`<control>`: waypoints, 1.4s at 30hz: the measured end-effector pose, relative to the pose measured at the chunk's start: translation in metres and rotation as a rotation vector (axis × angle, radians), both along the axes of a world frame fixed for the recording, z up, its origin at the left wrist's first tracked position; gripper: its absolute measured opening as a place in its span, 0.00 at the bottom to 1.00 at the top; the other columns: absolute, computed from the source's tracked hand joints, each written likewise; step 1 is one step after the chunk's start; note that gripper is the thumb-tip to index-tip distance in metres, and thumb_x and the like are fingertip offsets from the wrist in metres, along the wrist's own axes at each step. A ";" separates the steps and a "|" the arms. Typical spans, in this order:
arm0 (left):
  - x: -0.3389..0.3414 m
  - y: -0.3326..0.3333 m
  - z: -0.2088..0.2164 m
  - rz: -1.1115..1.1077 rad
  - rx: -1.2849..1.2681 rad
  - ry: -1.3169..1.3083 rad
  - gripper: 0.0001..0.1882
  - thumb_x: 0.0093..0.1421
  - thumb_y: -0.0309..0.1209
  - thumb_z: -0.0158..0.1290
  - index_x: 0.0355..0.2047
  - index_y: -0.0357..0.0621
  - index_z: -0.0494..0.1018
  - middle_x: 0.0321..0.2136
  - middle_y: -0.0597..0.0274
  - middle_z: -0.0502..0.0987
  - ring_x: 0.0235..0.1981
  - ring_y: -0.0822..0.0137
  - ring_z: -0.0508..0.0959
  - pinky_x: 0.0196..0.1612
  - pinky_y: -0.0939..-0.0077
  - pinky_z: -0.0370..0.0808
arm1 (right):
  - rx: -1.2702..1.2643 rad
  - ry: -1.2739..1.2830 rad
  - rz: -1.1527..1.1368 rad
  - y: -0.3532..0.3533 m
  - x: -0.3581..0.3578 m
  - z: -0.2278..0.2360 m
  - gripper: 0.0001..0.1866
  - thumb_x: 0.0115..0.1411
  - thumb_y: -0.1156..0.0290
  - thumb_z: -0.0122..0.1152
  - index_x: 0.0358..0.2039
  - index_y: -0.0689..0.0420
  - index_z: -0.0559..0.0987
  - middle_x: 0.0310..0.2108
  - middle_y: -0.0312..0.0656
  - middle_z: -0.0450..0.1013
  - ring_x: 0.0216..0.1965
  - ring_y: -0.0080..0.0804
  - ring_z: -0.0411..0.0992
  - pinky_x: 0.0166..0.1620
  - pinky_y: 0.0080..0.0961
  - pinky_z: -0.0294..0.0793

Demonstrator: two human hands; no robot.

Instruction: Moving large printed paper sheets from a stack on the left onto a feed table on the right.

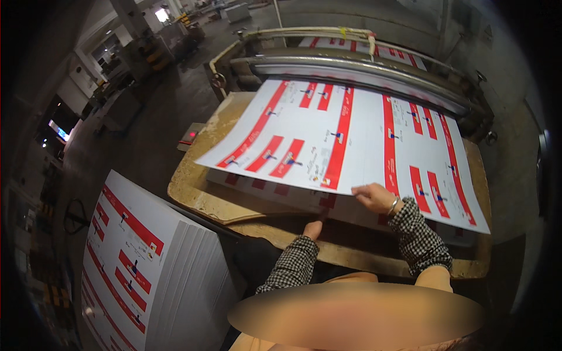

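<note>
A large white printed sheet [363,146] with red bands slopes from the roller machine [363,76] toward me. My right hand [377,198], with a bracelet at its wrist, pinches the sheet's near edge a little right of the middle. That edge is lifted off the worn wooden table [196,181]. Beneath it a second printed sheet [257,186] shows in part. At the table's front, below the raised edge, is my left hand [314,230]; its fingers are in shadow and mostly hidden. Both forearms wear black-and-white checked sleeves.
At my left stands a tall stack of printed sheets [126,251], close to the table. A small device with a red light [192,134] sits by the table's left side. Pipes frame the rollers, with another sheet [328,42] behind them. A grey wall rises at right.
</note>
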State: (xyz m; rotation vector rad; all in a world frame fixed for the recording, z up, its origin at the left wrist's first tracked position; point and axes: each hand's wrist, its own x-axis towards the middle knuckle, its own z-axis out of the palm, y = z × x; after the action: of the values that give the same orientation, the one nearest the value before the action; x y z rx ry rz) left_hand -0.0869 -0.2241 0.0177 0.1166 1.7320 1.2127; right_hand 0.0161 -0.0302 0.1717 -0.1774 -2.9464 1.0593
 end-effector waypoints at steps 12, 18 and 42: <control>0.008 0.005 0.008 0.230 0.211 -0.263 0.39 0.48 0.48 0.54 0.41 0.17 0.58 0.35 0.42 0.67 0.32 0.53 0.74 0.29 0.65 0.77 | 0.127 -0.115 0.045 0.019 -0.014 -0.071 0.10 0.47 0.69 0.55 0.30 0.59 0.74 0.34 0.47 0.71 0.35 0.43 0.70 0.39 0.32 0.68; 0.007 0.006 0.022 0.246 0.205 -0.199 0.38 0.47 0.48 0.55 0.39 0.18 0.58 0.34 0.44 0.67 0.31 0.55 0.74 0.27 0.70 0.77 | 0.357 -0.258 -0.181 0.018 -0.052 -0.067 0.31 0.42 0.57 0.61 0.45 0.61 0.68 0.50 0.54 0.60 0.53 0.50 0.54 0.54 0.36 0.57; -0.003 -0.003 -0.019 0.016 -0.033 0.038 0.31 0.52 0.47 0.48 0.41 0.26 0.64 0.35 0.48 0.70 0.33 0.60 0.74 0.31 0.67 0.76 | -0.082 -0.094 -0.013 -0.022 -0.004 -0.051 0.18 0.42 0.72 0.55 0.36 0.65 0.74 0.44 0.52 0.67 0.48 0.41 0.65 0.50 0.25 0.63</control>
State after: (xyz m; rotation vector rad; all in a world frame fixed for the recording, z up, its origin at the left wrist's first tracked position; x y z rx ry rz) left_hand -0.0903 -0.2276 -0.0014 0.1070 1.7882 1.1996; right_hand 0.0123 -0.0522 0.1203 -0.2538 -2.9807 1.2029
